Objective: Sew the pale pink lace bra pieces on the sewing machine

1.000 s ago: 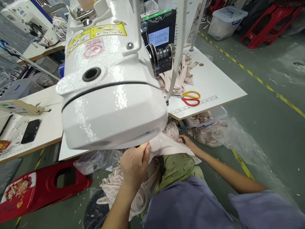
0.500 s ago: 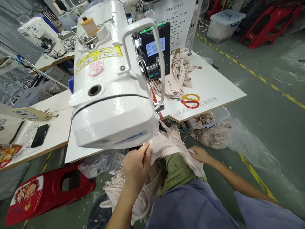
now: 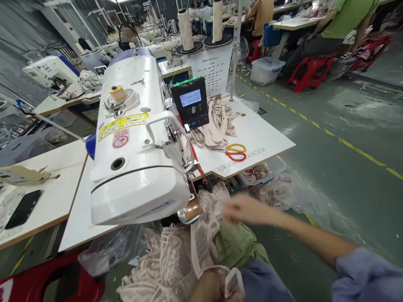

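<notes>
My left hand point(image 3: 209, 287) is at the bottom edge, partly cut off and closed around the pale band of a beige lace bra point(image 3: 201, 247). The bra hangs from beside the sewing machine arm down over my lap. My right hand point(image 3: 242, 209), smeared by motion, is above my green-covered knee, just right of the beige fabric. Whether its fingers hold anything is not clear. To the left stands the white sewing machine point(image 3: 138, 180), its rounded metal end point(image 3: 190, 209) showing below the head. A heap of beige lace bras point(image 3: 163, 264) lies under it.
On the white table are scissors point(image 3: 236, 152), beige straps point(image 3: 217, 121) and a control panel point(image 3: 190, 102). A phone point(image 3: 23, 209) lies on the left table. Below are a plastic bin point(image 3: 277, 170) and a red stool point(image 3: 72, 277). A person in green point(image 3: 352, 21) sits at back right.
My left hand has moved down from the machine towards my lap with the bra. My right hand has moved left and inward. The view has tilted up, showing more of the room.
</notes>
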`<state>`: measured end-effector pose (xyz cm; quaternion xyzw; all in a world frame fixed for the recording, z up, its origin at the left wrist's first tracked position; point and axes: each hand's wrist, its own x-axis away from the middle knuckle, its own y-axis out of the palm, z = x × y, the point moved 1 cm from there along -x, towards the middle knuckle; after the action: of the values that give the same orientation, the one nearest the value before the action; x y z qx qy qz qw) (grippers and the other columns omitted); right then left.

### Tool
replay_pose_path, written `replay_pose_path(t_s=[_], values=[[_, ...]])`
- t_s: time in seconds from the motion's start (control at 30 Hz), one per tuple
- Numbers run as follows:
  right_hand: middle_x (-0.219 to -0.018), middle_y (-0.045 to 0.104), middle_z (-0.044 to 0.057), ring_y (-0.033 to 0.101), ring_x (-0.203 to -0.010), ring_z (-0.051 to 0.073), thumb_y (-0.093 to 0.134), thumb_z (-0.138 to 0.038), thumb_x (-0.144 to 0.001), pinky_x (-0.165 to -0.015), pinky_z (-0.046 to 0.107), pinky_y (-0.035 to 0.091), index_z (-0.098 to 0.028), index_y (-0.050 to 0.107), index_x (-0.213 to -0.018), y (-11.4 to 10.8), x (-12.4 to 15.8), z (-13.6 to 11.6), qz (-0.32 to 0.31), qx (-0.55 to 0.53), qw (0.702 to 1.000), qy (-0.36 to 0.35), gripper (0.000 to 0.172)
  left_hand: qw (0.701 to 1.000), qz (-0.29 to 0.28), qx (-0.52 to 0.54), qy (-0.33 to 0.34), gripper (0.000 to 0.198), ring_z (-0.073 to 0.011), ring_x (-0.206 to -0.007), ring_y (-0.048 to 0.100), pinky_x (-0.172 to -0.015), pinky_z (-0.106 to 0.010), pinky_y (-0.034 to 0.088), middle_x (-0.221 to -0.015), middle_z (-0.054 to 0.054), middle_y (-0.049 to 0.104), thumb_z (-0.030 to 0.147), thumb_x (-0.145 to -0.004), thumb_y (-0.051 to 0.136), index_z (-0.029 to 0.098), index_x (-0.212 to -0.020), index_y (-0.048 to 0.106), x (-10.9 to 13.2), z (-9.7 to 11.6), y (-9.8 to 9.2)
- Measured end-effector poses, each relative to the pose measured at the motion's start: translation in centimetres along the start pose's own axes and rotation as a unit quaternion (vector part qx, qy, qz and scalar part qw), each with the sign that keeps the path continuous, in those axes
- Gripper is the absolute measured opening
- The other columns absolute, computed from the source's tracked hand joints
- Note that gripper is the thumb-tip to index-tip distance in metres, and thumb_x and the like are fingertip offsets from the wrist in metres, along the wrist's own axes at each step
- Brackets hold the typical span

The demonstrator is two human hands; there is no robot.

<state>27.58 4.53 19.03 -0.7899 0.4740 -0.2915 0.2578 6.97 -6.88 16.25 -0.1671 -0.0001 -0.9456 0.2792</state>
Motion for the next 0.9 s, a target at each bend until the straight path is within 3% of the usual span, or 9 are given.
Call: replay_pose_path(t_s=[0.07,0.13,0.23,0.33,0.53,0.7,0.77,0.83,0.9], values=[[-0.095,0.071,0.01,0.065,-0.085,0.022,0.043,-0.037,-0.098,-0.07,0.03,0.048,-0.016,0.066,-0.098,-4.2,-6.0,0.5,0.119,0.034,0.99,0.071,0.031,0.998,-0.004,0.051,-0.034,0.066,-0.01,-0.055,0.037,-0.053,-0.023,0.031,-0.06,0.001,0.041,0.08,-0.083,0.043,0.018,-0.06,0.045,0.1,-0.5,-1.0],[-0.12,0.065,0.018,0.061,-0.105,0.028,0.043,-0.037,-0.099,-0.081,0.036,0.047,-0.013,0.061,-0.113,-7.5,-11.9,1.1,0.2,0.061,0.97,0.123,0.033,0.992,0.069,0.078,-0.069,0.064,-0.0113,-0.059,0.038,-0.056,-0.024,0.032,-0.062,0.001,0.041,0.079,-0.082,0.047,0.018,-0.063,0.046,0.1,-0.6,-1.6],[-0.117,0.067,0.02,0.061,-0.107,0.032,0.066,-0.029,-0.086,-0.085,0.037,0.045,-0.011,0.065,-0.107,-9.9,-17.7,1.6,0.217,0.076,0.96,0.158,0.027,0.973,0.205,0.085,-0.069,0.058,-0.0178,-0.073,0.051,-0.071,-0.027,0.042,-0.073,-0.002,0.055,0.074,-0.086,0.048,0.017,-0.077,0.058,0.1,0.0,-2.7],[-0.108,0.07,0.019,0.061,-0.107,0.032,0.068,-0.015,-0.079,-0.085,0.036,0.044,-0.011,0.069,-0.093,-10.7,-19.4,1.9,0.217,0.072,0.961,0.156,0.015,0.952,0.293,0.065,-0.05,0.052,-0.0202,-0.08,0.054,-0.076,-0.028,0.044,-0.079,-0.003,0.059,0.068,-0.09,0.046,0.019,-0.084,0.061,0.3,0.7,-4.1],[-0.098,0.069,0.013,0.06,-0.097,0.025,0.053,-0.027,-0.091,-0.077,0.033,0.045,-0.013,0.068,-0.089,-10.4,-14.7,2.4,0.219,-0.027,0.972,0.086,0.021,0.941,0.336,-0.007,-0.037,0.057,-0.0146,-0.061,0.043,-0.058,-0.025,0.036,-0.062,0.001,0.044,0.072,-0.089,0.044,0.02,-0.064,0.047,0.7,2.0,-5.8],[-0.076,0.063,0.002,0.052,-0.056,0.012,0.052,-0.059,-0.089,-0.051,0.026,0.044,-0.02,0.062,-0.087,-0.8,-5.6,0.8,0.071,-0.193,0.979,-0.008,0.041,0.943,0.324,0.072,0.003,0.052,-0.0133,-0.061,0.042,-0.058,-0.024,0.036,-0.066,0.002,0.047,0.067,-0.087,0.052,0.018,-0.07,0.055,1.4,3.6,-6.5],[-0.079,0.062,0.002,0.053,-0.056,0.011,0.067,-0.059,-0.081,-0.05,0.025,0.044,-0.021,0.062,-0.082,3.3,-2.1,-0.5,-0.013,-0.402,0.91,-0.105,0.038,0.944,0.302,0.132,0.001,0.049,-0.0128,-0.06,0.043,-0.056,-0.024,0.036,-0.07,0.002,0.051,0.065,-0.085,0.056,0.017,-0.09,0.062,1.7,3.9,-6.6],[-0.082,0.062,0.002,0.059,-0.069,0.013,0.075,-0.043,-0.082,-0.062,0.027,0.049,-0.021,0.064,-0.077,5.8,0.3,-1.8,-0.008,-0.47,0.866,-0.17,0.025,0.945,0.285,0.16,-0.009,0.051,-0.0126,-0.061,0.044,-0.057,-0.024,0.036,-0.073,0.002,0.054,0.064,-0.084,0.06,0.018,-0.106,0.062,1.8,4.0,-6.5],[-0.084,0.061,0.002,0.059,-0.077,0.013,0.074,-0.031,-0.084,-0.072,0.028,0.049,-0.022,0.067,-0.076,7.0,1.4,-2.6,0.021,-0.485,0.849,-0.208,0.015,0.957,0.246,0.156,-0.02,0.049,-0.0114,-0.06,0.04,-0.057,-0.023,0.033,-0.069,0.003,0.049,0.064,-0.084,0.06,0.017,-0.095,0.062,1.7,3.6,-6.3]])
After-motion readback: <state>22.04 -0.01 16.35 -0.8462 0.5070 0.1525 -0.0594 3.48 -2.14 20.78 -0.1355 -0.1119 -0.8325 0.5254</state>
